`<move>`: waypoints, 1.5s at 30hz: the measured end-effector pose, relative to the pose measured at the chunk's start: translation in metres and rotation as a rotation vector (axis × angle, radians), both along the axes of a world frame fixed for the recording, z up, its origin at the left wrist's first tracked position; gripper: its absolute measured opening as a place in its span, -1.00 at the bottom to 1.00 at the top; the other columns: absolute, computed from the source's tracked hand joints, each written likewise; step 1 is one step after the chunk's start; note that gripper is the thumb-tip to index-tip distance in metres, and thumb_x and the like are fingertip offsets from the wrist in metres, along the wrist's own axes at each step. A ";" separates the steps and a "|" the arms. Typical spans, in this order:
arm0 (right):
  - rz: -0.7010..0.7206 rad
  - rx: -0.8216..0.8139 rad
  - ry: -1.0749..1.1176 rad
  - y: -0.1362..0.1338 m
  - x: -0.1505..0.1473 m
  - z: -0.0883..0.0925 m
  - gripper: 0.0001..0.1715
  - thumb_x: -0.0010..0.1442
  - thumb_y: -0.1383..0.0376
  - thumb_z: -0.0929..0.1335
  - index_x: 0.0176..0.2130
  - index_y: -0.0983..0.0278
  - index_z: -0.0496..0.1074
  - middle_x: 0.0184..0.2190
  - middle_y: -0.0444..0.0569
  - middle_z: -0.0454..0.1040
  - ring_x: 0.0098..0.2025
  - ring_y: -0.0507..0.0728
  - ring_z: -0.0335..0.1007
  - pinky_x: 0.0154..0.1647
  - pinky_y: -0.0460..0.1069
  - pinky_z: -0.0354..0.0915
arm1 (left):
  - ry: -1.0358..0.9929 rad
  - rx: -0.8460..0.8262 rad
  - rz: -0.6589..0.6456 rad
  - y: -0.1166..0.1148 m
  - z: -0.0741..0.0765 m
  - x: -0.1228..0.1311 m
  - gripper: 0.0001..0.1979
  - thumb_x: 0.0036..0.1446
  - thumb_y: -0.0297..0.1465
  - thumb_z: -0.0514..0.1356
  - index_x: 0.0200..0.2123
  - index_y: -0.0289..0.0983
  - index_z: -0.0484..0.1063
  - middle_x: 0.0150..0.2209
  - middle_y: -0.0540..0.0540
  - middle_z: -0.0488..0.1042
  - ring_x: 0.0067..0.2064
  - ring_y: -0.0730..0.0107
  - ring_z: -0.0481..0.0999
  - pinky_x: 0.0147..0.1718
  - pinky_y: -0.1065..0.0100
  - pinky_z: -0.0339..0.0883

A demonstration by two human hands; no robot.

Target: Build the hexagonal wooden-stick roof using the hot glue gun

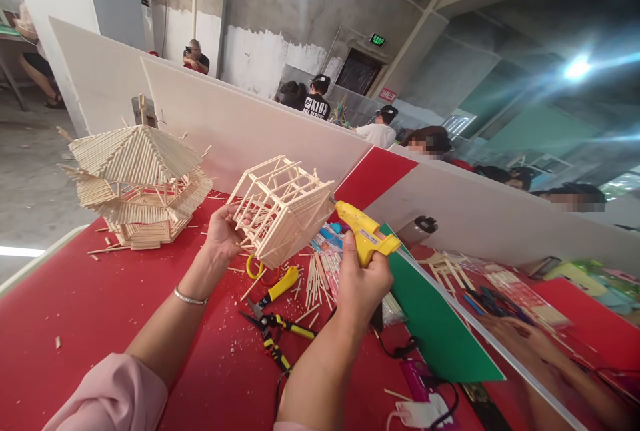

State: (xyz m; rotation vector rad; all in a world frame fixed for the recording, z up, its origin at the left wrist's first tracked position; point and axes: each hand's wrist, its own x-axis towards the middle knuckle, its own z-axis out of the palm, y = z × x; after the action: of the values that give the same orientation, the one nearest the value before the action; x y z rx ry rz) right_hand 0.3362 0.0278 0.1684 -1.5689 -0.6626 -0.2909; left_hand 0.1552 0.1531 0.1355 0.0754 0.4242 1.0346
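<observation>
Head view: my right hand (367, 277) is closed around the handle of one yellow glue gun (364, 231), its long axis slanting, nozzle aimed up and leftward at one stick frame (285, 207); whether they touch, I can't tell. My left hand (224, 234) grips that frame's left side, holding it tilted above the red table (100, 304). Farther off, left, one roofed stick pavilion (135, 157) stands upright.

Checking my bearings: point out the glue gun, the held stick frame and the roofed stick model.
Glue gun (369, 234), head view: its yellow body.
Stick frame (299, 219), head view: its right side.
Roofed stick model (137, 159), head view: its upper roof.
</observation>
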 end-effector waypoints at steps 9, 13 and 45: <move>0.273 -0.030 0.093 -0.008 -0.006 -0.004 -0.30 -0.05 -0.24 0.48 -0.39 0.37 0.50 -0.54 0.02 0.50 -0.48 0.12 0.40 -0.44 -0.02 0.32 | 0.026 0.014 0.025 0.001 -0.001 0.001 -0.93 -0.16 -0.53 0.10 -0.59 -0.29 0.24 -0.64 -0.05 0.32 -0.67 0.45 0.31 -0.66 0.43 0.27; 0.384 -0.049 0.106 -0.007 -0.011 -0.005 -0.28 -0.05 -0.23 0.49 -0.30 0.37 0.54 -0.37 0.10 0.58 -0.35 0.17 0.48 -0.33 0.00 0.39 | 0.031 0.027 0.023 0.001 -0.003 0.000 -0.92 -0.15 -0.52 0.11 -0.59 -0.29 0.23 -0.64 -0.04 0.31 -0.67 0.46 0.31 -0.66 0.43 0.27; 0.346 -0.293 0.024 -0.012 0.003 -0.001 -0.24 -0.04 -0.24 0.42 -0.21 0.36 0.59 -0.24 0.16 0.63 -0.20 0.28 0.53 -0.22 0.03 0.37 | -0.188 -0.203 0.143 0.007 0.002 -0.005 -0.82 -0.14 -0.58 0.07 -0.52 -0.21 0.13 -0.72 0.10 0.19 -0.75 0.49 0.25 -0.71 0.48 0.25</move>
State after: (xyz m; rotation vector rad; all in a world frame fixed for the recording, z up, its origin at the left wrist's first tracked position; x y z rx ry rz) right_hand 0.3396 0.0162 0.1675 -1.6951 -0.9748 0.0877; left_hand 0.1504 0.1603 0.1376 -0.2350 0.3646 1.1229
